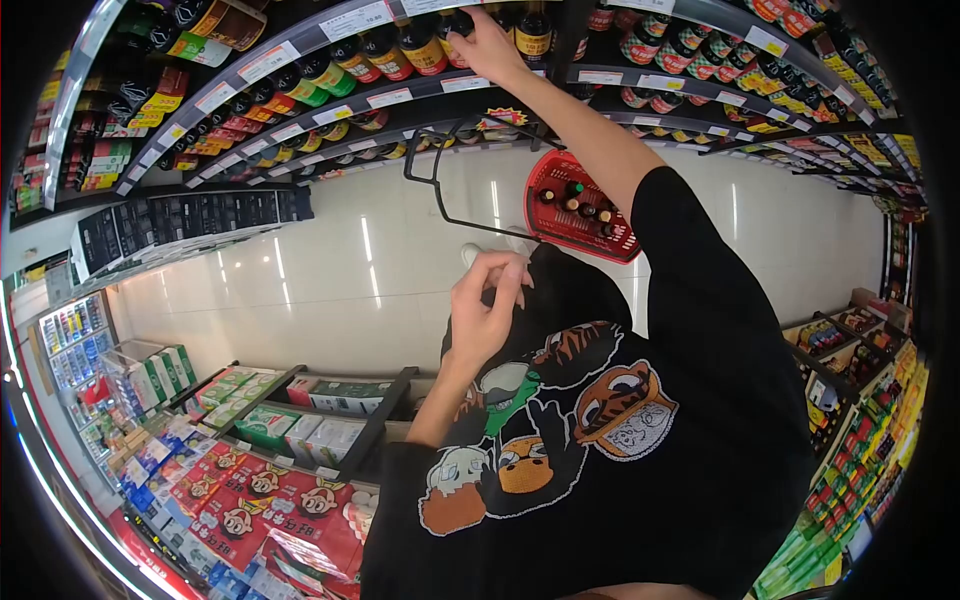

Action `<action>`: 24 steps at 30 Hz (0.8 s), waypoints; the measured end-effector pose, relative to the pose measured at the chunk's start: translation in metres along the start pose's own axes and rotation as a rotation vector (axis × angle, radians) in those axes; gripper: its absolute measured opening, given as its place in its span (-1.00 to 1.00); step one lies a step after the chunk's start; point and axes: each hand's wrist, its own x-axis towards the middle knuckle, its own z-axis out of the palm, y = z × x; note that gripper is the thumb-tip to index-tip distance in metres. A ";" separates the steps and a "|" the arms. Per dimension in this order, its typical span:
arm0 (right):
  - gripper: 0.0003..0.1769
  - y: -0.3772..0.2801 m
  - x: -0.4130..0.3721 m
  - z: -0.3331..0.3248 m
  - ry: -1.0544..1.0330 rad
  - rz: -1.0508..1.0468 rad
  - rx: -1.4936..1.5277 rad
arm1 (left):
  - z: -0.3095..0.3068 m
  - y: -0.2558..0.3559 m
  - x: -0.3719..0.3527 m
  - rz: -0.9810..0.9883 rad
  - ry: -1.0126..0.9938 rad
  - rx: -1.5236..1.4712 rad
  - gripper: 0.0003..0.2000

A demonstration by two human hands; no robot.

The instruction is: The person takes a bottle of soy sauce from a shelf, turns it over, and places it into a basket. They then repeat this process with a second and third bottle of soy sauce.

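At the top, my right hand (490, 48) reaches onto a shelf among dark sauce bottles. Its thumb and fingers close round the upper part of a dark bottle (452, 22); the fingertips are partly hidden at the picture's edge. In front of my body, my left hand (484, 305) is raised with curled fingers, the thumb against them, and nothing shows in it. Beside my right forearm, a red shopping basket (545, 232) stands on the floor with several dark bottles in it, one with a green cap.
A black wire frame (437, 185) juts out below the shelf edge (390, 98), which carries price tags. Pale tiles cover the floor (350, 245). Behind me are stacked red gift boxes (240, 510) and green cartons (268, 428). More bottle shelves (690, 50) continue to the right.
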 end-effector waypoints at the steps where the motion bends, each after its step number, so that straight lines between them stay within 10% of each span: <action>1: -0.29 0.000 0.008 0.006 0.126 -0.155 -0.213 | -0.003 -0.001 0.005 -0.039 0.007 -0.102 -0.87; 3: -0.43 -0.007 0.014 -0.002 -0.098 0.175 0.029 | -0.009 0.001 0.015 -0.077 0.016 -0.209 -0.86; 7: -0.55 0.011 0.035 0.014 -0.157 0.177 -0.076 | -0.015 0.012 0.037 -0.079 0.007 -0.354 -0.80; 10: -0.12 0.010 0.044 0.018 -0.042 0.235 -0.141 | -0.018 0.007 0.039 -0.089 -0.030 -0.356 -0.80; 24: -0.29 -0.034 0.033 0.002 0.093 0.195 -0.159 | -0.064 -0.017 0.027 -0.216 -0.145 -0.389 -0.80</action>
